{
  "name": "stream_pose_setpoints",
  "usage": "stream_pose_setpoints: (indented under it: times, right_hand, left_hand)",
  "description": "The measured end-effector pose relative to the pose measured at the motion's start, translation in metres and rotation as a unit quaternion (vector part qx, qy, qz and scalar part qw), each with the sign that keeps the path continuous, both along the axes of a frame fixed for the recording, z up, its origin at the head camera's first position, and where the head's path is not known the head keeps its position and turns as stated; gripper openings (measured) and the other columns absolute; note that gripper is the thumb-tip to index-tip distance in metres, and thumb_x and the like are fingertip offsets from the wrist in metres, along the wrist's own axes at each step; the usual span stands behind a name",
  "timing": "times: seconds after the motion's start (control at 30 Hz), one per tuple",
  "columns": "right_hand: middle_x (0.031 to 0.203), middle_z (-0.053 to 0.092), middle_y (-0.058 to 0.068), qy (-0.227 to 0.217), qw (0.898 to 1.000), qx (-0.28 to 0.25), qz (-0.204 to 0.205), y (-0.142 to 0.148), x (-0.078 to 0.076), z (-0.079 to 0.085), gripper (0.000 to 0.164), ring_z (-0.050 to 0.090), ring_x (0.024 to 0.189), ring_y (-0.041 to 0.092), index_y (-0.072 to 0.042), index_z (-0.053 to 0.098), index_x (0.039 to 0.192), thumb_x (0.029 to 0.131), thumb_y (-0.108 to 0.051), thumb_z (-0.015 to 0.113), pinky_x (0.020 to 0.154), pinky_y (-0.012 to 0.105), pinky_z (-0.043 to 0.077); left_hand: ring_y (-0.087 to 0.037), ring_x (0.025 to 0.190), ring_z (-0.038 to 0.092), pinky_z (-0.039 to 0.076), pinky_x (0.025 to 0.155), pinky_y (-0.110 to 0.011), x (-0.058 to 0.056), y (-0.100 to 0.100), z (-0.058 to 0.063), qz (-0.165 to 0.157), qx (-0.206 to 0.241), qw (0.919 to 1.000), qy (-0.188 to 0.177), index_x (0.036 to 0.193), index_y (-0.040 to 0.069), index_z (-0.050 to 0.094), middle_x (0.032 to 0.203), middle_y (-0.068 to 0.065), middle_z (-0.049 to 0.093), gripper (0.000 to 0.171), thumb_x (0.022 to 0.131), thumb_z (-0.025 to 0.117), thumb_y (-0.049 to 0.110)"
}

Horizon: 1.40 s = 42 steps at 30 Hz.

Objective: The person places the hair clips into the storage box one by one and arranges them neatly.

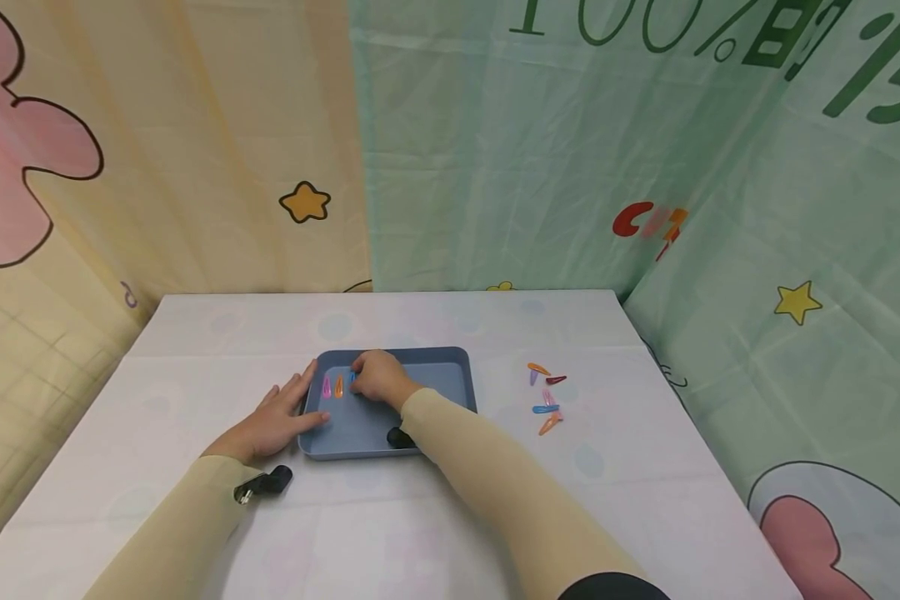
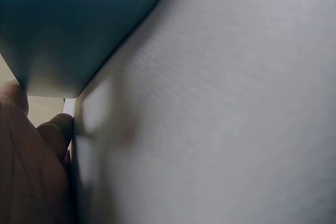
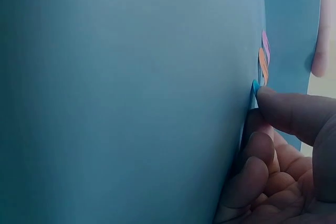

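Observation:
A blue-grey tray (image 1: 438,375) lies on the table, with a pink hair clip (image 1: 327,387) and an orange hair clip (image 1: 339,386) side by side near its left end. To the right of these, my right hand (image 1: 382,377) pinches a blue hair clip (image 3: 255,85) between thumb and fingers, down at the tray floor. The fingers cover most of that clip. My left hand (image 1: 270,421) rests against the tray's left edge, fingers extended along the side and thumb reaching over the rim. In the left wrist view the tray's underside and part of the palm show.
Right of the tray, several loose hair clips lie in a scattered group on the white table (image 1: 645,517): among them a dark red clip (image 1: 556,380), a blue clip (image 1: 545,409) and an orange clip (image 1: 550,424). Printed curtains (image 1: 487,167) hang behind and beside the table.

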State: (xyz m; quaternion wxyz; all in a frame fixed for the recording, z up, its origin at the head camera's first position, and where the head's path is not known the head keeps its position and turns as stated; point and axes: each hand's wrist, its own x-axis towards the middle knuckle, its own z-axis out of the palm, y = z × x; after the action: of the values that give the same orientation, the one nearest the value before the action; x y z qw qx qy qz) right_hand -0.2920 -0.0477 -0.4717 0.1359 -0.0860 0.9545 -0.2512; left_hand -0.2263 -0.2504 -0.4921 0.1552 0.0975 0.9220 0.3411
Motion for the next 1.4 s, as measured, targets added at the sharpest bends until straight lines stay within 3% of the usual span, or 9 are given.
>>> stream_pose_setpoints:
  times: [0.47, 0.9, 1.4]
  right_hand:
    - [0.135, 0.074, -0.007, 0.008, 1.0, 0.008, 0.007, 0.0005, 0.0007, -0.0015, 0.038, 0.068, 0.123, 0.011, -0.02, 0.075, 0.132, 0.095, -0.027, 0.081, 0.103, 0.026, 0.057]
    - [0.132, 0.075, -0.005, 0.003, 1.0, -0.009, -0.004, 0.0018, 0.0029, 0.0011, 0.038, 0.069, 0.118, 0.011, -0.018, 0.076, 0.129, 0.093, -0.026, 0.083, 0.101, 0.026, 0.058]
    - [0.13, 0.075, -0.007, 0.008, 1.0, 0.006, 0.015, 0.002, 0.0016, 0.0014, 0.038, 0.068, 0.117, 0.01, -0.02, 0.077, 0.127, 0.091, -0.027, 0.085, 0.103, 0.025, 0.055]
  left_hand:
    - [-0.049, 0.163, -0.003, -0.01, 0.129, -0.068, -0.0002, 0.0003, -0.0001, 0.0, -0.006, 1.0, 0.0, 0.171, 0.027, -0.004, 0.176, -0.023, 0.009, 0.103, 0.099, 0.062, 0.061]
    - [-0.05, 0.162, -0.003, -0.01, 0.129, -0.068, 0.0001, 0.0004, 0.0008, 0.0, -0.004, 1.0, 0.0, 0.171, 0.027, -0.004, 0.176, -0.024, 0.008, 0.103, 0.099, 0.063, 0.06]
    - [-0.05, 0.163, -0.003, -0.01, 0.129, -0.068, 0.0016, 0.0016, 0.002, 0.0, -0.004, 1.0, 0.0, 0.171, 0.026, -0.003, 0.176, -0.023, 0.009, 0.103, 0.099, 0.062, 0.06]
